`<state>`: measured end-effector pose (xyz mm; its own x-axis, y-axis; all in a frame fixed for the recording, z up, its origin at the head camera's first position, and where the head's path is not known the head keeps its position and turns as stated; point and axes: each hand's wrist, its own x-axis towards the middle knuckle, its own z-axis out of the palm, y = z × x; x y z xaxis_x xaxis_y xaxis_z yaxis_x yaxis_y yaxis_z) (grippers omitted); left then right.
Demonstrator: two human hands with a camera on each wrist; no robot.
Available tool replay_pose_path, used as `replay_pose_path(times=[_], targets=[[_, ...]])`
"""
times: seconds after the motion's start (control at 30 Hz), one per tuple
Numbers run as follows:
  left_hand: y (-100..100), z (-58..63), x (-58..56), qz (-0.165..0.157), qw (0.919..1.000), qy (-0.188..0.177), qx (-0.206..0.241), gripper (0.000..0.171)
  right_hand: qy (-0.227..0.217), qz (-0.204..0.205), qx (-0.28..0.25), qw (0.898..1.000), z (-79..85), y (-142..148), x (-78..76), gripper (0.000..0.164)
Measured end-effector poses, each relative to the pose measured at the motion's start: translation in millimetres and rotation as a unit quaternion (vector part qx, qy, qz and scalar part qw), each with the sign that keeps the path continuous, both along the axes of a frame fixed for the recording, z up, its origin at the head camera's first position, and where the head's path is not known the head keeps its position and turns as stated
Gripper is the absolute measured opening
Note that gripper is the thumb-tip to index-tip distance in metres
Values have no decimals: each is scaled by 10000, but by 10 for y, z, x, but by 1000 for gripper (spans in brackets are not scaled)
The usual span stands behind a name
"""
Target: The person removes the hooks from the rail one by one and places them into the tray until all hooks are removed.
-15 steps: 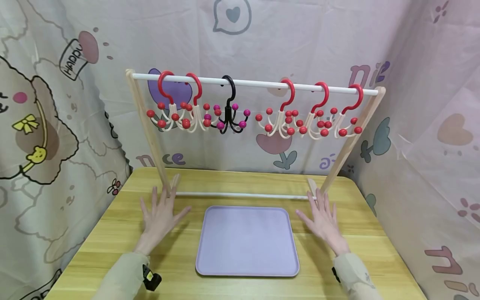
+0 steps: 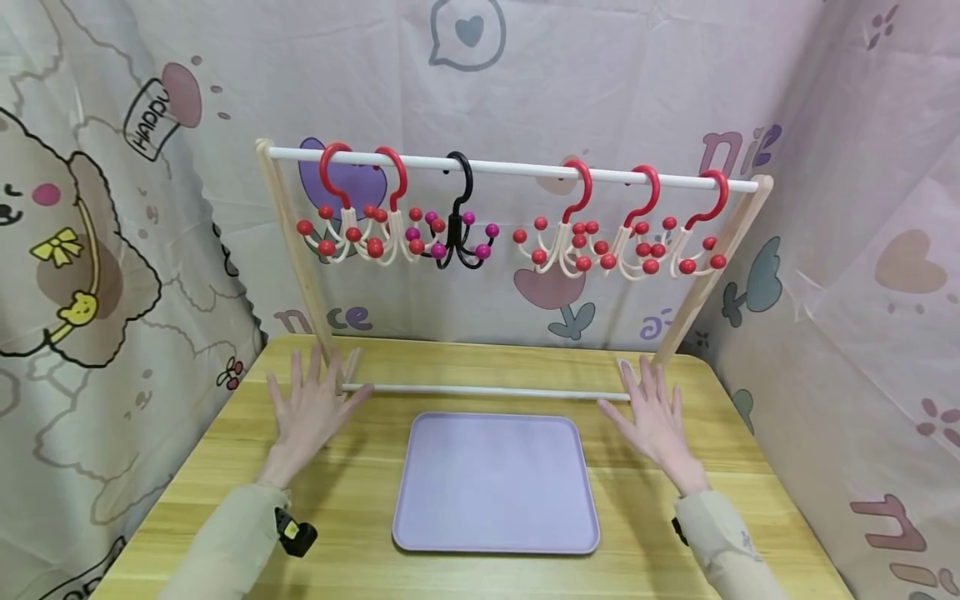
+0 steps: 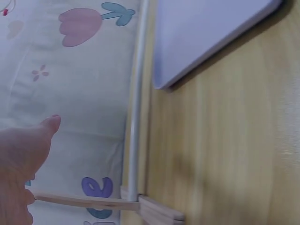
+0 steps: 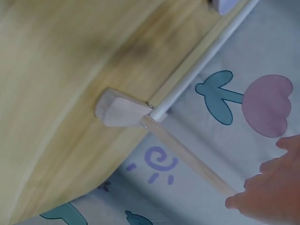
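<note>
Fingers spread, my left hand [image 2: 303, 417] hovers over the table in front of the rack's left foot and holds nothing. My right hand [image 2: 656, 421], likewise spread and free of any object, is in front of the right foot. The wooden rack [image 2: 300, 258] has a white top rail [image 2: 517, 169] with six hooks on it. Two red-topped hooks [image 2: 333, 179] hang at the left, then a black hook [image 2: 455, 225] with magenta balls. Three more red-topped hooks [image 2: 577, 196] hang right of centre. In the left wrist view the left hand [image 3: 21, 159] shows its thumb stretched out.
A pale purple tray [image 2: 495, 483] lies on the wooden table [image 2: 345, 533] between the hands. The rack's lower white bar [image 2: 487, 390] runs behind it, low over the table. Patterned curtains [image 2: 480, 108] stand behind the rack and on both sides.
My left hand has shifted a little left and forward. My right hand has moved slightly forward and to the right. The hooks and tray stay where they were.
</note>
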<state>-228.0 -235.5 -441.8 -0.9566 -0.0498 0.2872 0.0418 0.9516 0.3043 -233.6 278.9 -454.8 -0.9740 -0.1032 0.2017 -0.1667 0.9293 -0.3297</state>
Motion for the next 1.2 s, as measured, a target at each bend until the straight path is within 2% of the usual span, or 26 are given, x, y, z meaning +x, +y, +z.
replay_pose_path(times=[0.17, 0.33, 0.47, 0.63, 0.8, 0.97, 1.03, 1.2], targets=[[-5, 144, -48, 64, 9993, 162, 329, 95, 212, -78, -103, 9997, 112, -6, -34, 85], [2, 274, -127, 262, 9934, 761, 818, 98, 462, -196, -287, 9983, 210, -13, -53, 83], [-10, 365, -180, 278, 9811, 1308, 1398, 93, 644, -230, -422, 9968, 271, -26, -50, 82], [-20, 484, -227, 409, 9566, 1669, 2353, 76, 1163, -209, -696, 9906, 321, -41, -54, 74], [-34, 573, -290, 756, 9359, 2001, 2797, 70, 2006, -180, -1077, 9736, 376, -68, -85, 62], [-58, 683, -378, 862, 9135, 2444, 3135, 60, 2607, -211, -1452, 9542, 457, -101, -108, 52], [-69, 734, -410, 828, 9051, 2513, 3330, 58, 2852, -198, -1578, 9452, 491, -112, -120, 48], [-101, 868, -467, 850, 8931, 2370, 3727, 57, 3425, -193, -1935, 9192, 591, -120, -149, 40]])
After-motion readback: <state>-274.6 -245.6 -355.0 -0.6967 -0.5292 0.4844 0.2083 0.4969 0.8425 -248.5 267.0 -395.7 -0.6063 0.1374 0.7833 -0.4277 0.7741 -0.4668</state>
